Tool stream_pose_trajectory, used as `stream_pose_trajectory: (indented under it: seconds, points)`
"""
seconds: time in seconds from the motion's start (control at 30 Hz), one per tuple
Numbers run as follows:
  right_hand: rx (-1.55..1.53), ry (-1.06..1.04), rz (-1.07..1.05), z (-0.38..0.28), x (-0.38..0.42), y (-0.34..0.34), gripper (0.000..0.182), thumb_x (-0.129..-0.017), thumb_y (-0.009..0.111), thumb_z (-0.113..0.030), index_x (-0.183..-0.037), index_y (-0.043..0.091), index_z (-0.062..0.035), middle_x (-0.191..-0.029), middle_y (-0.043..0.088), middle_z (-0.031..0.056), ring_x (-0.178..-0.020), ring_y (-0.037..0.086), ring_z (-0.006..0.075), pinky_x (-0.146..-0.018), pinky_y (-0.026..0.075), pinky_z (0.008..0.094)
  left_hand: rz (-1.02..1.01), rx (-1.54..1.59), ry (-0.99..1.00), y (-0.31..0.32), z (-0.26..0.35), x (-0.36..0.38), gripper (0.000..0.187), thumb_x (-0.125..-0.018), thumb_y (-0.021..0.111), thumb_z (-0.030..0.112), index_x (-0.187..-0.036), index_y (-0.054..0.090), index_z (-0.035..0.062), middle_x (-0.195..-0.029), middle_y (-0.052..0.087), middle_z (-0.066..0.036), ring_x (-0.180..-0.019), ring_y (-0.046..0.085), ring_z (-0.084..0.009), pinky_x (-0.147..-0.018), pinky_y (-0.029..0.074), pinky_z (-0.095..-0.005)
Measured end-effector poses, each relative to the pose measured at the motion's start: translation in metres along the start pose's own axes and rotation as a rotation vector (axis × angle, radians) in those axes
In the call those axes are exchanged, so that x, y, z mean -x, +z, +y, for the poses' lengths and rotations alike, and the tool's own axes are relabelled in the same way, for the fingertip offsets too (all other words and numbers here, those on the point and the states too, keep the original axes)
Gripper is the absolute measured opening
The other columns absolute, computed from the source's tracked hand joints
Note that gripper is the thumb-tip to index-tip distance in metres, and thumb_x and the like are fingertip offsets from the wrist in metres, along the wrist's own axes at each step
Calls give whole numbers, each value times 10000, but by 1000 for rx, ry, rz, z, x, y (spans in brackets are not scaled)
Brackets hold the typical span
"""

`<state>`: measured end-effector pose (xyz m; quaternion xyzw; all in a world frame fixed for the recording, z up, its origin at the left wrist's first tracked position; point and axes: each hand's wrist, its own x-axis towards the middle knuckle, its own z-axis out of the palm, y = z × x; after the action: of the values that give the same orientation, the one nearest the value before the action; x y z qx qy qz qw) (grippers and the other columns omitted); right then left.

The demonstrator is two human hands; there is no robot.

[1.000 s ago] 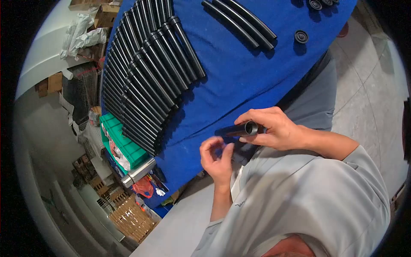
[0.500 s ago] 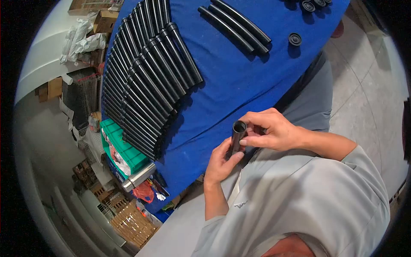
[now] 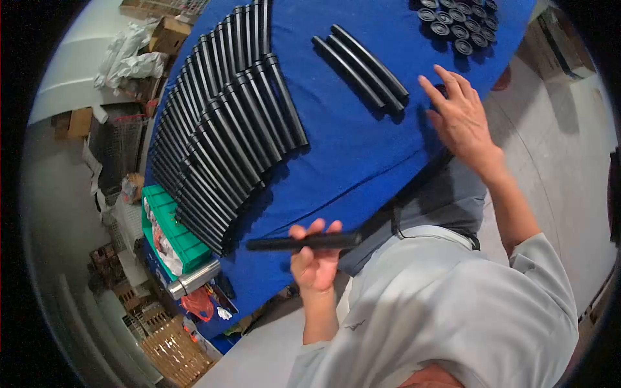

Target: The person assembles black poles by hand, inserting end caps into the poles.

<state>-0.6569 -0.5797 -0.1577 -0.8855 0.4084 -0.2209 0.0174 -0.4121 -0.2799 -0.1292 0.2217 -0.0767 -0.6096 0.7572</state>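
Observation:
My left hand (image 3: 315, 266) grips a black tube (image 3: 272, 244) by its middle, fingers wrapped round it, and the tube lies nearly level across the view. Over the right side of the blue cloth, my right hand (image 3: 460, 126) is stretched out with fingers apart. Partly hidden under those fingers is a lone round black cap (image 3: 442, 89). Three loose black tubes (image 3: 362, 68) lie side by side just left of my right hand. Beyond it sits a cluster of round black caps (image 3: 459, 31).
Many black tubes (image 3: 226, 129) with collared ends lie in two fanned rows on the blue-covered table (image 3: 336, 161). At the left edge stand a green crate (image 3: 187, 236) and a silver cylinder (image 3: 194, 279), with a red plastic bag (image 3: 198, 304) beside them.
My right hand has let go of the tube and moved up and right to the lone cap. The left hand has tipped the tube from upright to level. The view has shifted slightly.

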Motion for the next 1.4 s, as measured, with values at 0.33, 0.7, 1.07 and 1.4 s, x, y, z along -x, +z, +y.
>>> stream_pose_trajectory:
  seconds: [0.33,0.7,1.07,1.4]
  points:
    - [-870,175,-283,-18,14,-20,414,-844,756,-53,-1232,610,-61,-1093,637,94,-967,640,224,-838,519,327,230,338,101,-6,-27,-10,287,-991,654,106,-1273,644,55,-1408,616,-175,-1388,516,-351,-1125,502,-550]
    - [-1914,407,-757,-125,51,-12,430,-919,746,-50,-1317,585,-22,-1056,606,1,-913,582,60,-797,500,240,306,71,185,10,-35,-12,289,-989,660,100,-1275,621,112,-1317,672,-180,-1331,568,-378,-1114,494,-570]
    - [-1429,12,-488,-122,44,-26,379,-901,734,-100,-1243,611,7,-1029,638,133,-860,625,242,-752,501,355,257,-276,328,36,-41,-20,289,-1011,643,125,-1259,510,192,-1249,664,-154,-1256,610,-426,-1029,547,-615]
    - [-1346,-63,-425,-120,49,-20,360,-902,731,-105,-1212,621,43,-1023,651,148,-882,636,268,-756,493,356,293,-300,332,36,-50,-22,277,-1030,615,150,-1269,480,189,-1217,654,-163,-1195,650,-396,-957,603,-588]
